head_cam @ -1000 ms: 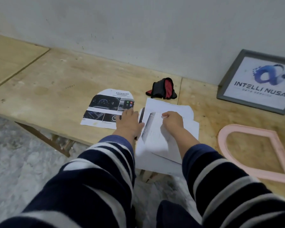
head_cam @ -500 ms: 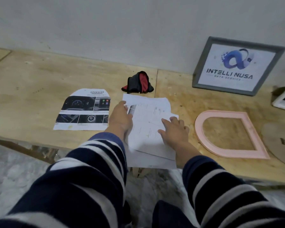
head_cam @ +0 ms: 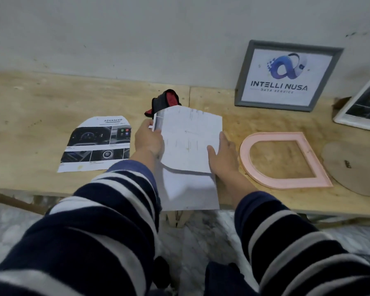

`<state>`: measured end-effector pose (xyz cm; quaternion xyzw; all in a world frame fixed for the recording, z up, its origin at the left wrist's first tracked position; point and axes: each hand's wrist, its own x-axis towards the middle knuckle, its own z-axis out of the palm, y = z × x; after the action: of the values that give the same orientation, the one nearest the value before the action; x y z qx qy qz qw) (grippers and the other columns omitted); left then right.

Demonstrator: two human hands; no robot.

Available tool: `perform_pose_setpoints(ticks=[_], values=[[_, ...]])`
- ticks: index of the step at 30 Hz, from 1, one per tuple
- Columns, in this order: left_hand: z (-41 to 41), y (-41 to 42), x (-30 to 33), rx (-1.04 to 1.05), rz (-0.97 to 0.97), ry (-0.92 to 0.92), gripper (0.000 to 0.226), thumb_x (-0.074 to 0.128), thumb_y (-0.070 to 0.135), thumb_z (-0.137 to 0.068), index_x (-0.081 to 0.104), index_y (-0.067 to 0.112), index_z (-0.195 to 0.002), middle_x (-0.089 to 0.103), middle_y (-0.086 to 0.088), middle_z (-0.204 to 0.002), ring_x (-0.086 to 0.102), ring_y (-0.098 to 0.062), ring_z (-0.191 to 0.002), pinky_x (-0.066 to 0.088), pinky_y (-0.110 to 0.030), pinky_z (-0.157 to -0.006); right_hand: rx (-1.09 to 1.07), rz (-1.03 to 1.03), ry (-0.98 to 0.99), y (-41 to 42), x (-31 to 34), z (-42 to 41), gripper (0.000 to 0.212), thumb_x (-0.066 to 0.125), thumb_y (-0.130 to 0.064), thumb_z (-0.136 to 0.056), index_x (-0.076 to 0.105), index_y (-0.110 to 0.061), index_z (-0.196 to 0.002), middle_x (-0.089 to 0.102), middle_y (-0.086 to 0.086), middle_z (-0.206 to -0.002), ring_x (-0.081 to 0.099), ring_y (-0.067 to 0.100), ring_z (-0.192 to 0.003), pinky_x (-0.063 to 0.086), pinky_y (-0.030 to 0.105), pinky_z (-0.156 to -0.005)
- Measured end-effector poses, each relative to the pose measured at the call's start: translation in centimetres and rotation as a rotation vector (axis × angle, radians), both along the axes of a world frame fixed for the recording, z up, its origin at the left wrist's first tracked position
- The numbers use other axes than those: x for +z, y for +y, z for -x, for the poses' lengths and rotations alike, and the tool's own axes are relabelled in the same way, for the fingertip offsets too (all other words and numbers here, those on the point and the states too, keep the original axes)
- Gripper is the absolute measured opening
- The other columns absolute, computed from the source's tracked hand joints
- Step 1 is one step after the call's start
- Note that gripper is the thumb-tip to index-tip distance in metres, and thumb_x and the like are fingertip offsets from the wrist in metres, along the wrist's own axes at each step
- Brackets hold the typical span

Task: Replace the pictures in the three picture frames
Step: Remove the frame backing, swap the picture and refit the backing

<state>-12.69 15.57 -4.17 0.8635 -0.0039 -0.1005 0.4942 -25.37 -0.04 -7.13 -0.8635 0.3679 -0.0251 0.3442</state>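
Observation:
My left hand (head_cam: 147,141) and my right hand (head_cam: 222,155) hold a cut paper picture (head_cam: 188,139), blank side up, lifted off a white sheet (head_cam: 190,192) that lies at the table's front edge. An empty pink arch-shaped frame (head_cam: 286,182) lies flat to the right of my right hand. Its brown backing board (head_cam: 355,167) lies further right. A printed car-dashboard picture (head_cam: 96,144) lies flat left of my left hand. A grey frame (head_cam: 244,82) with a logo print leans on the wall. A white frame (head_cam: 359,122) is cut off at the right edge.
A red and black cloth (head_cam: 165,101) sits just behind the lifted picture. The wooden table (head_cam: 41,103) runs along a grey wall, with bare wood to the far left. Marbled floor shows below the front edge.
Both hands have lifted the top paper off the sheet and raised its far edge. The view has swung right, showing the pink frame, the backing board and the white frame.

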Motion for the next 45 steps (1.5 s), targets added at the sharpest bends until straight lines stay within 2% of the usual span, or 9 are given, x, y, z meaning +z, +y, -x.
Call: perform_pose_setpoints(ticks=[5, 8, 14, 19, 23, 33, 36, 40, 45], values=[[2.7, -4.3, 0.9, -0.061, 0.043, 0.031, 0.034, 0.045, 0.011, -0.100, 0.048, 0.012, -0.134, 0.054, -0.010, -0.130, 0.054, -0.029, -0.111, 0.036, -0.026, -0.084, -0.209, -0.207, -0.172, -3.8, 1.0, 2.0, 0.046, 0.038, -0.019, -0.100, 0.032, -0.017, -0.145, 0.045, 0.004, -0.142, 0.050, 0.025, -0.122, 0.044, 0.035, -0.097], [5.1, -7.2, 0.7, -0.109, 0.010, 0.057, 0.036, 0.041, 0.012, -0.100, 0.045, 0.012, -0.136, 0.054, -0.011, -0.130, 0.054, -0.031, -0.109, 0.037, -0.029, -0.083, -0.289, -0.300, -0.223, -7.0, 1.7, 4.3, 0.039, 0.037, -0.002, -0.092, 0.050, -0.026, -0.120, 0.060, 0.001, -0.121, 0.061, 0.023, -0.101, 0.054, 0.041, -0.089], [11.1, -13.6, 0.7, -0.202, -0.097, 0.098, 0.043, 0.040, 0.013, -0.100, 0.035, 0.006, -0.143, 0.046, -0.013, -0.141, 0.046, -0.032, -0.126, 0.037, -0.032, -0.094, -0.311, -0.304, -0.197, -14.1, 3.5, 9.5, 0.047, 0.033, 0.002, -0.087, 0.054, -0.025, -0.120, 0.063, -0.001, -0.110, 0.061, 0.023, -0.095, 0.053, 0.036, -0.078], [14.8, -18.8, 0.0, -0.180, -0.132, 0.121, 0.035, 0.044, 0.013, -0.099, 0.044, 0.006, -0.133, 0.055, -0.015, -0.131, 0.053, -0.033, -0.116, 0.039, -0.032, -0.082, -0.302, -0.285, -0.177, -20.1, 3.7, 12.9, 0.049, 0.033, 0.008, -0.090, 0.055, -0.022, -0.121, 0.058, -0.006, -0.090, 0.061, 0.023, -0.089, 0.053, 0.034, -0.076], [16.5, -21.5, -1.0, -0.170, -0.176, 0.124, 0.036, 0.045, 0.014, -0.097, 0.047, 0.006, -0.132, 0.056, -0.016, -0.130, 0.054, -0.034, -0.115, 0.043, -0.035, -0.084, -0.238, -0.306, -0.202, -23.2, 3.1, 14.9, 0.062, 0.031, 0.010, -0.089, 0.049, -0.023, -0.138, 0.062, 0.000, -0.107, 0.062, 0.024, -0.092, 0.054, 0.033, -0.074], [18.3, -24.4, -1.6, -0.163, -0.290, 0.110, 0.047, 0.055, 0.015, -0.093, 0.041, 0.007, -0.137, 0.056, -0.016, -0.129, 0.054, -0.033, -0.116, 0.046, -0.037, -0.091, -0.177, -0.263, -0.098, -26.3, 0.3, 16.1, 0.042, 0.032, 0.009, -0.087, 0.060, -0.008, -0.113, 0.062, 0.009, -0.108, 0.061, 0.029, -0.086, 0.047, 0.029, -0.063], [18.2, -24.7, -1.6, -0.206, -0.352, 0.081, 0.045, 0.057, 0.014, -0.091, 0.048, 0.006, -0.134, 0.054, -0.016, -0.130, 0.054, -0.034, -0.116, 0.046, -0.037, -0.092, -0.119, -0.219, -0.070, -26.4, -0.5, 15.8, 0.044, 0.034, 0.005, -0.087, 0.057, -0.010, -0.121, 0.057, 0.010, -0.118, 0.060, 0.027, -0.084, 0.042, 0.023, -0.053], [18.3, -25.1, -1.7, -0.277, -0.475, 0.092, 0.039, 0.055, 0.023, -0.091, 0.052, 0.013, -0.128, 0.046, -0.014, -0.132, 0.050, -0.034, -0.117, 0.045, -0.046, -0.099, -0.107, -0.144, 0.006, -26.4, -0.5, 15.2, 0.052, 0.038, -0.005, -0.088, 0.047, -0.015, -0.138, 0.049, 0.006, -0.133, 0.059, 0.030, -0.103, 0.053, 0.034, -0.075], [18.6, -25.2, -2.2, -0.310, -0.598, 0.065, 0.033, 0.050, 0.021, -0.093, 0.054, 0.015, -0.126, 0.037, -0.011, -0.139, 0.037, -0.032, -0.127, 0.039, -0.046, -0.104, -0.053, -0.013, 0.145, -26.5, -0.4, 15.2, 0.058, 0.044, -0.015, -0.094, 0.028, -0.016, -0.151, 0.034, 0.006, -0.146, 0.033, 0.027, -0.134, 0.037, 0.038, -0.104]])
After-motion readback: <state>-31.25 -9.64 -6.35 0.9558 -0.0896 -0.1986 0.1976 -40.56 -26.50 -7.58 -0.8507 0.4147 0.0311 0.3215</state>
